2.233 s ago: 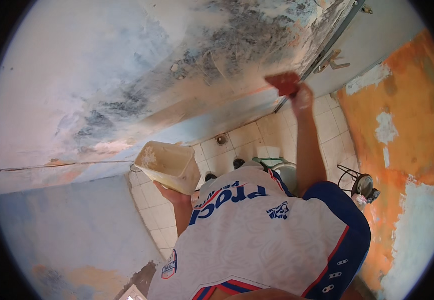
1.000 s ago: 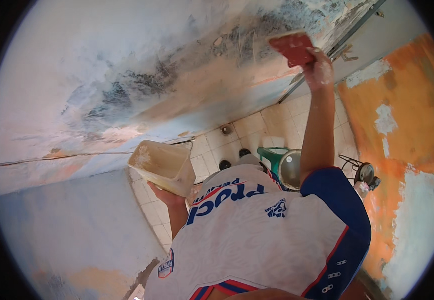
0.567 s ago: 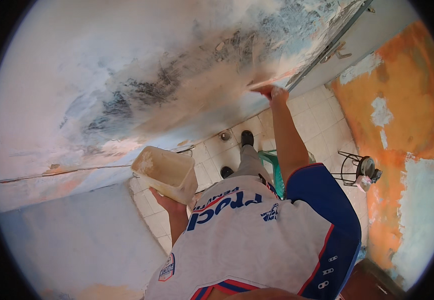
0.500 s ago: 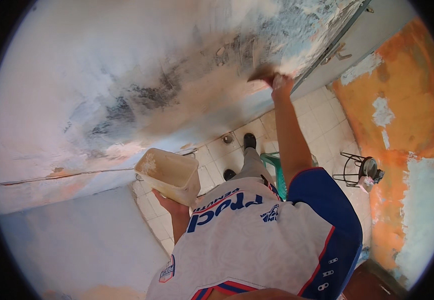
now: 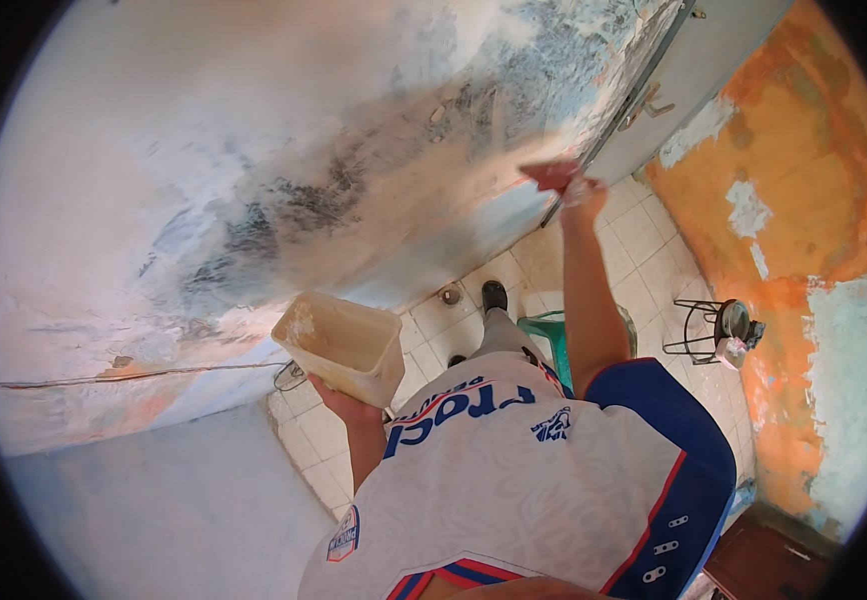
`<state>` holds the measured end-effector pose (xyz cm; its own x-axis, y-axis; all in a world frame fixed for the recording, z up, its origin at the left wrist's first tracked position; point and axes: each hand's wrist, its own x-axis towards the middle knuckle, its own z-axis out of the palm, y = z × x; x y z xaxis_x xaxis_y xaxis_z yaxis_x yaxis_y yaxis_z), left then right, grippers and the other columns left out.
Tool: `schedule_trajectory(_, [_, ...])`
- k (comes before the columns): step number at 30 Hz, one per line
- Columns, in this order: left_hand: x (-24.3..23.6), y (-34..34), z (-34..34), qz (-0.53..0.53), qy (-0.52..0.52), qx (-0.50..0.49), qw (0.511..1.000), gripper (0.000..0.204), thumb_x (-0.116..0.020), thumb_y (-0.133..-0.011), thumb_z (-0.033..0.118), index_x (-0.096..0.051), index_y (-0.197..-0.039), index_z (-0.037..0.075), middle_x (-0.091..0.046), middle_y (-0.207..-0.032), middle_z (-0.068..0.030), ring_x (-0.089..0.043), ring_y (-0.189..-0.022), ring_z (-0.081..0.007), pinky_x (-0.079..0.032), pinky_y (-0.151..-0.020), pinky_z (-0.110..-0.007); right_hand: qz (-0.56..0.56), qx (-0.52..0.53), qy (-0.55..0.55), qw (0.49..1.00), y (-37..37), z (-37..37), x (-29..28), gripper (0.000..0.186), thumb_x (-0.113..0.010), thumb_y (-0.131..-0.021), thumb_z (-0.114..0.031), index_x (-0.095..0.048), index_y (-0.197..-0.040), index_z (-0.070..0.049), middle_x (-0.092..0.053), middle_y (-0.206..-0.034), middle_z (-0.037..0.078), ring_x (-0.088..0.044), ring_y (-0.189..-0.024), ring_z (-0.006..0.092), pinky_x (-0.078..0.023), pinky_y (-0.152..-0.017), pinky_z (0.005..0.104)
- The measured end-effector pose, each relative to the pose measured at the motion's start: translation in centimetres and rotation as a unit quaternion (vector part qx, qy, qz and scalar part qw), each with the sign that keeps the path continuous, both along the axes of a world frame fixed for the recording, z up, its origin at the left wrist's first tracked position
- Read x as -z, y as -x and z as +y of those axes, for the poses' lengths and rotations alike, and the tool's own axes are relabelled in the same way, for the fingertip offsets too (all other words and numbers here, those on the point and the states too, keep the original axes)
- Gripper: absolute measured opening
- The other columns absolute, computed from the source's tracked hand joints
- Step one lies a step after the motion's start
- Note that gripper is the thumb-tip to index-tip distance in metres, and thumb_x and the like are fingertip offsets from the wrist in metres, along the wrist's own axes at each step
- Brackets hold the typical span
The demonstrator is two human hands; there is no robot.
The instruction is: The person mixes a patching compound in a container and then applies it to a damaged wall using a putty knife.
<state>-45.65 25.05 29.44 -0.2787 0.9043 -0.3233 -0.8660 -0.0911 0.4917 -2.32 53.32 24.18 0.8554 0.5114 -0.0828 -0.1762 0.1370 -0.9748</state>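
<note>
Gripping a flat red spreader [image 5: 551,175], the right grip [image 5: 584,194] lies near a pale, dark-stained wall [image 5: 404,160]; down and left of it, the left grip [image 5: 346,404] supports a cream rectangular plastic tub [image 5: 354,352]; rightward stands an orange, white-patched wall [image 5: 804,190].

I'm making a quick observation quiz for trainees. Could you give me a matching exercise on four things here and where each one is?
1. Red spreader
2. Pale tub
3. Black-legged stand
4. Green plastic piece

A. Beside the orange wall
B. Held by the left hand
C. Partly behind the right forearm
D. Held by the right hand

Pairs: 1-D, 2-B, 3-A, 4-C
</note>
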Motion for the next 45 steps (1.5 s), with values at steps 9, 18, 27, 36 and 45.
schedule_trajectory(9, [-0.4,0.3,-1.5,0.004,0.012,0.036,0.999,0.07,-0.026,-0.101,0.063,-0.03,-0.154,0.018,-0.037,-0.155,-0.0073,-0.038,-0.141,-0.0327,-0.036,-0.115,-0.051,-0.021,-0.211,0.0,0.977,-5.9,6.2,12.5,0.017,-0.053,-0.093,-0.021,-0.055,-0.081,-0.008,-0.061,-0.082,0.01,-0.055,-0.065,0.0222,-0.055,-0.06,0.0391])
schedule_trajectory(18, [-0.3,0.8,-3.0,-0.005,0.023,0.009,1.0,0.071,-0.027,-0.1,0.065,-0.03,-0.154,0.019,-0.038,-0.154,-0.0069,-0.039,-0.14,-0.0322,-0.036,-0.114,-0.051,-0.008,-0.213,-0.228,0.95,0.3,1.2,-28.1,0.006,-0.057,-0.09,-0.003,-0.06,-0.093,0.002,-0.066,-0.093,0.014,-0.067,-0.078,0.0257,-0.058,-0.075,0.037])
schedule_trajectory(27, [0.3,-0.2,-1.0,0.001,0.037,0.02,0.999,0.068,-0.028,-0.102,0.062,-0.031,-0.153,0.018,-0.038,-0.154,-0.0072,-0.039,-0.14,-0.0321,-0.037,-0.115,-0.05,-0.051,-0.023,0.119,0.991,-1.8,1.6,6.2,0.029,-0.068,-0.088,-0.022,-0.065,-0.092,0.007,-0.069,-0.085,0.018,-0.069,-0.076,0.03,-0.055,-0.069,0.0423])
schedule_trajectory(36, [-1.4,-0.6,-1.4,0.063,0.049,0.025,0.996,0.068,-0.029,-0.101,0.062,-0.031,-0.153,0.018,-0.039,-0.153,-0.007,-0.04,-0.139,-0.032,-0.037,-0.114,-0.051,-0.349,-0.091,0.008,0.932,-0.9,7.9,-17.0,0.039,-0.067,-0.087,-0.034,-0.058,-0.085,0.004,-0.064,-0.079,0.022,-0.063,-0.075,0.0371,-0.05,-0.069,0.0449])
schedule_trajectory(45, [0.3,-0.7,-1.5,0.001,0.022,-0.014,1.0,0.068,-0.029,-0.101,0.062,-0.031,-0.154,0.019,-0.04,-0.153,-0.006,-0.04,-0.139,-0.0314,-0.036,-0.115,-0.049,-0.037,-0.119,-0.138,0.983,0.5,-0.2,-10.1,0.008,-0.061,-0.09,-0.006,-0.059,-0.084,-0.001,-0.061,-0.077,0.006,-0.058,-0.072,0.014,-0.05,-0.065,0.0311])
